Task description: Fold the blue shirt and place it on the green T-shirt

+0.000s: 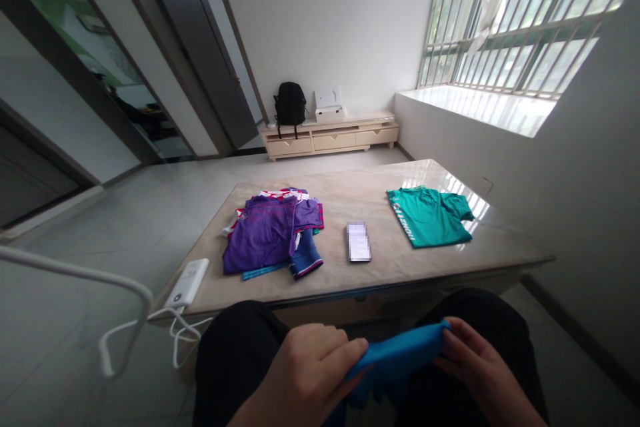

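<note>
Left hand (305, 370) and right hand (475, 363) both pinched shut on a blue garment (400, 363) — probably a shirt — stretched between them over the lap, marble-topped table (380, 267) just beyond the grip, phone (359, 241) and folded green T-shirt (430, 215) farther off.

The cloth (400, 357) between my hands is plain bright blue, against my black trousers (235, 353). On the pale beige marbled desk (360, 193), the pile of shirts (273, 230) is purple on top, with red, white and blue edges. The folded shirt (430, 215) is green with white lettering. The power bank (189, 281) is white, and so is its cable (180, 330).
</note>
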A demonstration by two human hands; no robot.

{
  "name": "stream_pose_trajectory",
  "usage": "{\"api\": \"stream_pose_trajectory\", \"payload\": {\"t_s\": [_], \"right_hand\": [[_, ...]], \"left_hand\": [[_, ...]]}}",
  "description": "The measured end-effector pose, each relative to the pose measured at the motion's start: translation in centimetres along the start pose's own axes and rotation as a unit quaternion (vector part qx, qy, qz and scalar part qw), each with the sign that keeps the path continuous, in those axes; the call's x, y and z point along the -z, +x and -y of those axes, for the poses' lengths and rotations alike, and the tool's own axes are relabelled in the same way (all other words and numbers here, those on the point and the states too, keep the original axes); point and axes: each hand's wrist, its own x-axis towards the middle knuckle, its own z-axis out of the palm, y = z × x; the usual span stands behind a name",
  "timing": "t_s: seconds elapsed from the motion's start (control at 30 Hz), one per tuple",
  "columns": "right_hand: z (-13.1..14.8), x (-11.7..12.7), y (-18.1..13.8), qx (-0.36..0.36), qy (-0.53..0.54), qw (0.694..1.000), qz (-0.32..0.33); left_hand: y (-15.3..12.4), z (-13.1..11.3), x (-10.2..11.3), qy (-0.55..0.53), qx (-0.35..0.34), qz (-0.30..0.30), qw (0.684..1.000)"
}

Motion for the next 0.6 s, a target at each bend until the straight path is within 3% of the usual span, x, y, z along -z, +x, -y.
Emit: {"api": "stream_pose_trajectory", "payload": {"t_s": [0.23, 0.6], "right_hand": [[-1.1, -0.8, 0.2, 0.007, 0.006, 1.000, 0.023], [-1.7, -2.2, 0.4, -0.049, 0.067, 0.993, 0.081]], "left_hand": [[-0.1, 0.1, -0.1, 0.003, -0.002, 0.010, 1.000], [-0.1, 0.1, -0.2, -0.002, -0.013, 0.025, 1.000]]}}
